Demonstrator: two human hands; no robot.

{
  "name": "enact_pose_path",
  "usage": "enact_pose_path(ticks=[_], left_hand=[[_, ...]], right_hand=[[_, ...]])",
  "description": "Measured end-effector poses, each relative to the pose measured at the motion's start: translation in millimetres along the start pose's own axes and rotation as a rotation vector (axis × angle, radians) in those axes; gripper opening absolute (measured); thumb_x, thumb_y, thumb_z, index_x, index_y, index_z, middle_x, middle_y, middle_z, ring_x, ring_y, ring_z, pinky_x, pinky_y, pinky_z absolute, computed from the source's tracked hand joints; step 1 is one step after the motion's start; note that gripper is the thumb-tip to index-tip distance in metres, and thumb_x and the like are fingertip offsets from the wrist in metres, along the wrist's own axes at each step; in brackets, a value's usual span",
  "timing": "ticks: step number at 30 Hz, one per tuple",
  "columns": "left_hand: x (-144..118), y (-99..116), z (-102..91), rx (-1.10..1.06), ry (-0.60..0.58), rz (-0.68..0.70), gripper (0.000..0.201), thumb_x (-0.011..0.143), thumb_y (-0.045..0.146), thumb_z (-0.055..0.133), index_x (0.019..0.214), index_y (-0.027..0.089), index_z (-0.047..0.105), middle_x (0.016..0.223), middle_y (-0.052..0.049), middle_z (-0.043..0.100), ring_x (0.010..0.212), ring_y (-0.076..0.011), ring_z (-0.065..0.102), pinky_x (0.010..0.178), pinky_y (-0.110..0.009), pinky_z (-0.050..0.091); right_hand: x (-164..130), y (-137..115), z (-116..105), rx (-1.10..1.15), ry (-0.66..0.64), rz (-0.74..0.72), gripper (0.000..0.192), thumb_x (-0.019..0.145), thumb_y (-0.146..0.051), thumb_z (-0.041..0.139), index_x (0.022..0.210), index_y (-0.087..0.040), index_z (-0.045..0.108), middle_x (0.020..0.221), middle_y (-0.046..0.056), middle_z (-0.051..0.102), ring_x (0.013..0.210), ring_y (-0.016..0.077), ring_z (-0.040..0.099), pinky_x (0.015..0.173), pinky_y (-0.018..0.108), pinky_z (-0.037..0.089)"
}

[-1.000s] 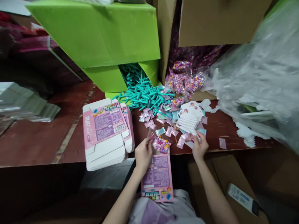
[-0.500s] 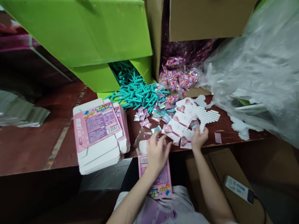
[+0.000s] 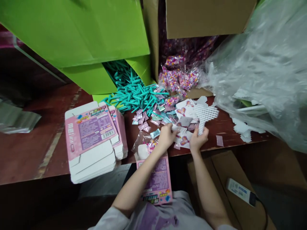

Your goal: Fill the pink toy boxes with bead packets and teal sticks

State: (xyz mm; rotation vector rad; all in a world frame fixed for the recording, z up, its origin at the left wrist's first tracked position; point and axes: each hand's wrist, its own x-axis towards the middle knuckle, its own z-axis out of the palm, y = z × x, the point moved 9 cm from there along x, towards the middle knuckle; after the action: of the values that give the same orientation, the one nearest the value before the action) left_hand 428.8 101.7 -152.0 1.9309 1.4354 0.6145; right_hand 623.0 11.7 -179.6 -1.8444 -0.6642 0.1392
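My right hand [image 3: 198, 140] is closed on the handle end of a white studded pegboard [image 3: 205, 113], which it holds up over the table edge. Just to the left, my left hand [image 3: 167, 136] has its fingers closed at the edge of a white picture card [image 3: 180, 130], which looks bent upward. Another card with a heart-wand picture [image 3: 185, 140] lies beneath, between my hands. Under my left forearm an open pink box [image 3: 158, 179] rests on my lap, its white flap toward the table. A clear bag of colourful beads [image 3: 151, 146] lies at the box's opening.
Flattened pink boxes [image 3: 92, 131] are stacked at left. Teal pens [image 3: 136, 95] spill from a green carton [image 3: 79, 35], near small sachets [image 3: 144, 126]. Bead bags [image 3: 178, 78] lie behind. Clear plastic sheeting [image 3: 261, 64] hangs at right, above more white pegboards [image 3: 246, 129].
My right hand has taken hold of the pegboard and lifted it slightly. My left hand has moved from above the box rightward to the cards, and its fingers have closed.
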Motion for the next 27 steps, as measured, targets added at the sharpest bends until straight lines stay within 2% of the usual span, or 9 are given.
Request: enact_pose_path(ticks=[3,5,6,10,14,17,21,24,27], left_hand=[[13.5,9.0,-8.0,-0.282,0.073,-0.046,0.021,0.074,0.029,0.069,0.079,0.016,0.053,0.074,-0.003,0.063,0.068,-0.0166,0.058,0.062,-0.025,0.041],[28.6,19.5,-12.1,-0.347,0.153,-0.089,0.032,0.070,0.029,0.073,0.089,0.015,0.053,0.085,-0.007,0.066,0.075,-0.0192,0.061,0.065,-0.027,0.044],[37.6,25.7,-12.1,-0.333,0.184,-0.109,0.035,0.070,0.028,0.073,0.094,0.014,0.052,0.090,-0.010,0.067,0.079,-0.0212,0.063,0.067,-0.028,0.045],[73.0,45.5,2.4,-0.065,0.195,-0.174,0.039,0.081,0.028,0.063,0.110,0.008,0.048,0.095,-0.020,0.067,0.090,-0.0295,0.065,0.073,-0.033,0.046],[91.1,55.3,13.8,0.165,0.180,-0.165,0.042,0.091,0.040,0.047,0.115,0.006,0.049,0.094,-0.022,0.066,0.088,-0.0319,0.066,0.073,-0.036,0.047],[87.3,66.6,5.3,0.204,0.243,-0.097,0.043,0.096,0.038,0.031,0.110,0.005,0.054,0.103,-0.024,0.062,0.096,-0.0324,0.063,0.076,-0.038,0.047],[56.2,70.0,-14.4,0.222,0.307,-0.085,0.053,0.091,0.043,0.041,0.126,0.003,0.046,0.118,-0.027,0.053,0.113,-0.0390,0.050,0.087,-0.046,0.044],[29.9,58.8,-8.5,0.097,0.209,-0.084,0.086,0.075,0.052,0.065,0.138,0.004,0.030,0.118,-0.026,0.050,0.112,-0.0388,0.051,0.090,-0.047,0.044],[19.1,48.5,6.2,-0.008,0.144,-0.030,0.112,0.055,0.033,0.085,0.143,0.013,0.018,0.125,-0.022,0.043,0.119,-0.0377,0.048,0.095,-0.045,0.043]], right_hand=[[17.9,-21.5,-40.6,0.040,0.317,0.022,0.040,0.085,-0.055,0.046,0.101,-0.018,0.051,0.088,0.013,0.061,0.079,0.0256,0.060,0.071,0.037,0.047],[44.6,-46.7,-47.3,0.064,0.357,-0.047,0.041,0.089,-0.053,0.039,0.108,-0.018,0.048,0.089,0.013,0.060,0.077,0.0249,0.060,0.070,0.038,0.047],[61.7,-60.5,-42.4,0.057,0.325,-0.101,0.042,0.090,-0.053,0.036,0.111,-0.019,0.047,0.090,0.013,0.059,0.078,0.0245,0.061,0.070,0.038,0.047],[122.7,-97.1,19.6,-0.011,0.020,-0.312,0.038,0.089,-0.049,0.042,0.105,-0.015,0.052,0.087,0.010,0.060,0.077,0.0215,0.059,0.071,0.034,0.045],[141.8,-90.2,84.5,-0.115,-0.200,-0.389,0.025,0.087,-0.037,0.051,0.090,-0.013,0.057,0.079,0.007,0.062,0.071,0.0178,0.055,0.069,0.028,0.040],[137.3,-83.6,106.8,-0.177,-0.224,-0.432,0.023,0.089,-0.034,0.048,0.094,-0.014,0.058,0.082,0.008,0.064,0.073,0.0180,0.055,0.070,0.027,0.038],[134.1,-93.9,114.8,-0.238,-0.241,-0.470,0.024,0.088,-0.036,0.049,0.094,-0.014,0.059,0.085,0.009,0.064,0.077,0.0197,0.055,0.074,0.029,0.038],[142.9,-101.1,95.2,-0.182,-0.196,-0.429,0.026,0.088,-0.037,0.049,0.088,-0.013,0.060,0.078,0.008,0.063,0.069,0.0174,0.053,0.070,0.028,0.039],[144.4,-89.6,68.2,-0.132,-0.207,-0.365,0.028,0.084,-0.039,0.054,0.076,-0.013,0.061,0.068,0.005,0.060,0.061,0.0153,0.051,0.063,0.027,0.040]])
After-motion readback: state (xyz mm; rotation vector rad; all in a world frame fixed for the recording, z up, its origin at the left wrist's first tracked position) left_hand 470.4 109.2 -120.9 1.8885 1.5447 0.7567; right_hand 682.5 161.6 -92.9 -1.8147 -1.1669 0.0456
